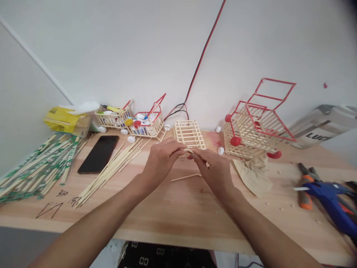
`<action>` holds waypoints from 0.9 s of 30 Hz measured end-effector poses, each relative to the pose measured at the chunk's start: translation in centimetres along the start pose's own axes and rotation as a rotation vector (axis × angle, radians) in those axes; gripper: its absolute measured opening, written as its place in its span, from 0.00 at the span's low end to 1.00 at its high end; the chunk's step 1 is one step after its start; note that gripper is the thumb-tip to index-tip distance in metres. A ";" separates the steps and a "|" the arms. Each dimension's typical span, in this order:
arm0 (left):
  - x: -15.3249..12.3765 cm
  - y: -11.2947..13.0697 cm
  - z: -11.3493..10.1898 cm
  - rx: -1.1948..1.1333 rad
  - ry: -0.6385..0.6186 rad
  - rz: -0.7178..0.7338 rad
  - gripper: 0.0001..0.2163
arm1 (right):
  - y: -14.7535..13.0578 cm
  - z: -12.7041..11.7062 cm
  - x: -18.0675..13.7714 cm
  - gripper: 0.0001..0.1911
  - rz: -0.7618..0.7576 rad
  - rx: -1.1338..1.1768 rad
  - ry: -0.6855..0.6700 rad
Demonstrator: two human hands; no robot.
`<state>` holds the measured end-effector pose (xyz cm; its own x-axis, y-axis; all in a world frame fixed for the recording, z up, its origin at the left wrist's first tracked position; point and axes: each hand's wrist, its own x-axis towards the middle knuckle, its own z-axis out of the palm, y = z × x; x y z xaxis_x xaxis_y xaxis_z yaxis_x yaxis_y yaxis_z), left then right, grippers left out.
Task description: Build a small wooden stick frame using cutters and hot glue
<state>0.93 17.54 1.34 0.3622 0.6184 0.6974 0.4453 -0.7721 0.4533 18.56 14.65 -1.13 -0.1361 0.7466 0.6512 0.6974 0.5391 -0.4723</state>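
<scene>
My left hand (pixel 163 158) and my right hand (pixel 216 169) meet over the middle of the table. Both are closed, with the fingertips pinching a short thin wooden stick (pixel 189 150) between them. Just behind them lies a small lattice basket (pixel 189 134) made of pale wooden sticks; my fingers hide its near end, and I cannot tell whether they touch it. A snapped or bent stick (pixel 185 178) rests on the wood below my hands.
Two small stick carts (pixel 150 124) filled with bottle caps stand left. A larger red-trimmed cart (pixel 251 126) lies tipped at right. A phone (pixel 99 154), loose sticks (pixel 111 169) and wrapped chopsticks (pixel 41 167) lie left; a blue glue gun (pixel 329 201) and pliers (pixel 305 186) right.
</scene>
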 end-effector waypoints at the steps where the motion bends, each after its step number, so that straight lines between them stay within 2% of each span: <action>1: 0.0 0.0 0.0 -0.007 -0.002 0.012 0.04 | 0.0 0.0 0.0 0.08 0.005 -0.002 -0.002; 7: -0.1 -0.3 0.2 -0.011 -0.009 0.044 0.05 | -0.1 0.0 0.0 0.08 0.017 -0.008 -0.015; 27: -0.3 0.1 0.3 -0.032 -0.047 0.002 0.07 | 0.0 0.3 -0.2 0.08 0.000 0.010 0.015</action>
<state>1.06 17.35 1.03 0.4016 0.6223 0.6719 0.4182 -0.7774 0.4700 18.40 14.60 -1.46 -0.1252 0.7410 0.6598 0.6906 0.5426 -0.4783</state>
